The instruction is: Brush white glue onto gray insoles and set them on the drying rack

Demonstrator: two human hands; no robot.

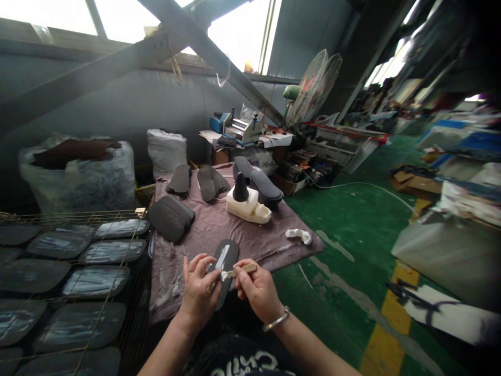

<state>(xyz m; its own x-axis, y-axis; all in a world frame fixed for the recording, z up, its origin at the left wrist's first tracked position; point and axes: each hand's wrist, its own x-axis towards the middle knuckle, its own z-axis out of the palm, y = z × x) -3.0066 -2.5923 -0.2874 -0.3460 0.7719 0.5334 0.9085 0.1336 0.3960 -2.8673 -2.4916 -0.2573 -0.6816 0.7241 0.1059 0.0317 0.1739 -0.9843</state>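
A dark grey shoe insole (231,248) lies at the near edge of the cloth-covered table, with a whitish wet streak along its middle. My right hand (256,290) is closed around the wooden handle of a small brush (246,269), whose tip carries a white paste. Over the insole's left side, my left hand (199,287) has its fingers apart, the index finger and thumb close to the brush tip. Whether those fingertips touch the insole or the brush is hard to tell. Beyond them stands a cream plastic container (245,205) with a black cone on top.
Stacks of dark insoles (171,218) sit around the mauve cloth (203,224), with a crumpled white piece (298,236) at its right. At left, a wire rack (133,292) holds streaked insoles. A roller machine (238,128) and a fan (313,89) stand behind.
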